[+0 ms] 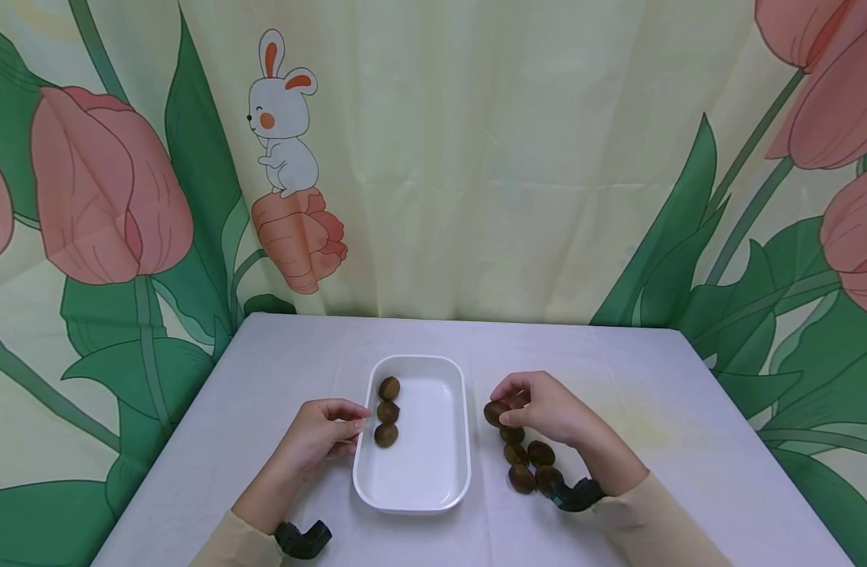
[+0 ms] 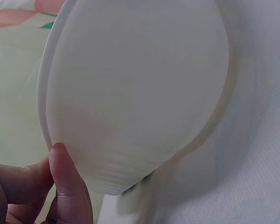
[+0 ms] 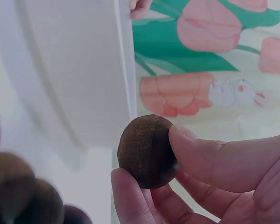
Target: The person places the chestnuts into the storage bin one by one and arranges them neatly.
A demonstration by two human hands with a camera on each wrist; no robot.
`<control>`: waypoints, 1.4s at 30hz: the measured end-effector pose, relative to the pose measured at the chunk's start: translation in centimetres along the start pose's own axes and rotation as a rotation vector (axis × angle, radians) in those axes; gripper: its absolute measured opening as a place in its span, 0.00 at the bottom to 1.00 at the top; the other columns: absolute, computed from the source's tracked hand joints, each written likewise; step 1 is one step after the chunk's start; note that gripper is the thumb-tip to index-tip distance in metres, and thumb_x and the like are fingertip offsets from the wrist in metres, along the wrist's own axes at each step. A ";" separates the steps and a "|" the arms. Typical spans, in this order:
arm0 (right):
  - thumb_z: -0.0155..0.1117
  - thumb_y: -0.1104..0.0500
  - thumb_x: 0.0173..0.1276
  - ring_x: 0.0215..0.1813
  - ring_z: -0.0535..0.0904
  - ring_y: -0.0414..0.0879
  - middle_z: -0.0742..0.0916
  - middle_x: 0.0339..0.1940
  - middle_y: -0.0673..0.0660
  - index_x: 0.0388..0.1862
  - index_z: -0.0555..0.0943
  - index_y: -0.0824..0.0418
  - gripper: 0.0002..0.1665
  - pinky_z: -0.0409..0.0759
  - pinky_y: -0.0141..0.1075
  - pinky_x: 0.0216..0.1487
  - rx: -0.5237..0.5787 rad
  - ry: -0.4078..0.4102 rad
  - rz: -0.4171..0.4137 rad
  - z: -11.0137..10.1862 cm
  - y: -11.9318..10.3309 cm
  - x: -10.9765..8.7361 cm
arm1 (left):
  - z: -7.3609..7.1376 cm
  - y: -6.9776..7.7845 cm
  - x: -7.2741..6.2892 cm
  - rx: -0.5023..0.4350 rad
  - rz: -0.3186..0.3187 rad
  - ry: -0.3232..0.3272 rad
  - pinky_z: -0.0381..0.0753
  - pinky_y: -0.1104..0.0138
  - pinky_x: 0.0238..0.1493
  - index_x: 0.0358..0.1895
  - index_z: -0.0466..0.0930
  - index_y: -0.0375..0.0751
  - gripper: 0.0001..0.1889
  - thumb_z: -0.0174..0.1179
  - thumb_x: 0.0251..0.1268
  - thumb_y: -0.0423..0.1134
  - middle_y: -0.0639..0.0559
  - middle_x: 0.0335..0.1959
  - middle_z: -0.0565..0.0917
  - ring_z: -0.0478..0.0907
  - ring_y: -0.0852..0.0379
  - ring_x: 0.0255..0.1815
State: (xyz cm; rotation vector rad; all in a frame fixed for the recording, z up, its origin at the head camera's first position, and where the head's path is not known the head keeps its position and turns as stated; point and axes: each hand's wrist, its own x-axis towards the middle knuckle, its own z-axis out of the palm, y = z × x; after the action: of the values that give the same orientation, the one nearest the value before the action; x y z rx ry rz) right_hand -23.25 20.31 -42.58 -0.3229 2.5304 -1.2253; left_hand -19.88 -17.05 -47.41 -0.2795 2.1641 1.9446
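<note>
A white rectangular tray [image 1: 433,492] lies on the table with three brown chestnuts [image 1: 387,411] in a column along its left side. My left hand [image 1: 323,433] pinches the tray's left rim. In the left wrist view, the thumb [image 2: 65,179] lies against the tray's outer wall [image 2: 140,84]. Right of the tray, my right hand [image 1: 546,405] holds a chestnut [image 1: 496,413] between thumb and fingertips. The right wrist view shows this chestnut [image 3: 147,151] up close, its paler rough base beside a dark glossy shell. Under and near that hand sit several more chestnuts [image 1: 521,479].
A white cloth covers the table [image 1: 582,362]. Behind it hangs a curtain [image 1: 476,157] printed with tulips, a rabbit and a carrot. Each wrist wears a black strap mount, the left one [image 1: 304,540] near the table's front and the right one [image 1: 577,494] overlapping the loose chestnuts.
</note>
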 end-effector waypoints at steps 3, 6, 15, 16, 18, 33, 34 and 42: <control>0.77 0.65 0.67 0.45 0.84 0.48 0.90 0.42 0.53 0.48 0.89 0.56 0.12 0.85 0.38 0.47 0.010 -0.015 -0.023 0.4 -0.5 0.2 | 0.0 -0.1 0.0 0.003 0.002 -0.002 0.87 0.68 0.26 0.51 0.90 0.30 0.11 0.72 0.67 0.27 0.45 0.37 0.90 0.83 0.58 0.23; 0.77 0.65 0.66 0.45 0.83 0.48 0.90 0.42 0.53 0.48 0.89 0.57 0.12 0.85 0.39 0.46 0.016 -0.025 -0.056 0.8 -1.2 0.4 | 0.0 -0.1 0.0 0.006 0.003 -0.002 0.87 0.68 0.26 0.51 0.90 0.30 0.11 0.72 0.67 0.26 0.44 0.37 0.90 0.84 0.58 0.23; 0.77 0.65 0.65 0.48 0.84 0.47 0.90 0.42 0.52 0.48 0.89 0.54 0.13 0.83 0.39 0.49 0.029 -0.057 -0.107 2.4 -4.0 1.5 | 0.1 0.1 0.1 0.022 0.003 0.009 0.86 0.69 0.27 0.49 0.91 0.31 0.09 0.71 0.68 0.26 0.40 0.39 0.91 0.84 0.58 0.23; 0.77 0.65 0.65 0.47 0.84 0.47 0.90 0.42 0.52 0.48 0.89 0.54 0.14 0.82 0.40 0.49 0.032 -0.061 -0.109 2.6 -4.2 1.6 | 0.1 0.1 0.1 0.025 0.003 0.010 0.86 0.69 0.27 0.49 0.91 0.32 0.09 0.71 0.68 0.27 0.40 0.39 0.91 0.84 0.58 0.24; 0.77 0.66 0.66 0.47 0.84 0.47 0.90 0.41 0.52 0.48 0.89 0.54 0.13 0.82 0.40 0.50 0.038 -0.070 -0.118 2.9 -4.7 1.9 | 0.1 0.1 0.1 0.027 0.002 0.013 0.87 0.69 0.27 0.48 0.91 0.32 0.09 0.71 0.67 0.27 0.39 0.40 0.91 0.85 0.57 0.24; 0.76 0.66 0.65 0.46 0.84 0.46 0.90 0.43 0.51 0.46 0.90 0.53 0.13 0.84 0.38 0.51 0.056 -0.121 -0.162 5.6 -6.4 3.5 | 0.1 0.1 0.0 0.027 -0.002 0.014 0.87 0.69 0.28 0.49 0.91 0.32 0.09 0.71 0.68 0.26 0.40 0.40 0.91 0.85 0.57 0.24; 0.76 0.66 0.65 0.46 0.84 0.46 0.90 0.42 0.51 0.46 0.90 0.54 0.13 0.84 0.37 0.50 0.057 -0.126 -0.166 5.8 -6.5 3.6 | 0.1 0.1 0.0 0.028 -0.003 0.017 0.87 0.69 0.27 0.49 0.91 0.32 0.09 0.71 0.67 0.26 0.40 0.40 0.91 0.85 0.57 0.24; 0.77 0.67 0.64 0.44 0.87 0.47 0.92 0.40 0.51 0.45 0.91 0.56 0.12 0.85 0.34 0.48 0.108 -0.181 -0.193 7.5 -7.2 4.5 | 0.0 -0.1 0.1 0.027 0.005 0.001 0.86 0.68 0.27 0.52 0.90 0.29 0.12 0.71 0.67 0.27 0.44 0.37 0.91 0.84 0.58 0.23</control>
State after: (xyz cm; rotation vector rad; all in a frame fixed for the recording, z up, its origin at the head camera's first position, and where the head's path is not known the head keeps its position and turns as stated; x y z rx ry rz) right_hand -24.15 9.05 -42.01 -0.6348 2.3126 -1.3303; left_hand -19.95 -17.07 -47.51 -0.2703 2.1922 1.9167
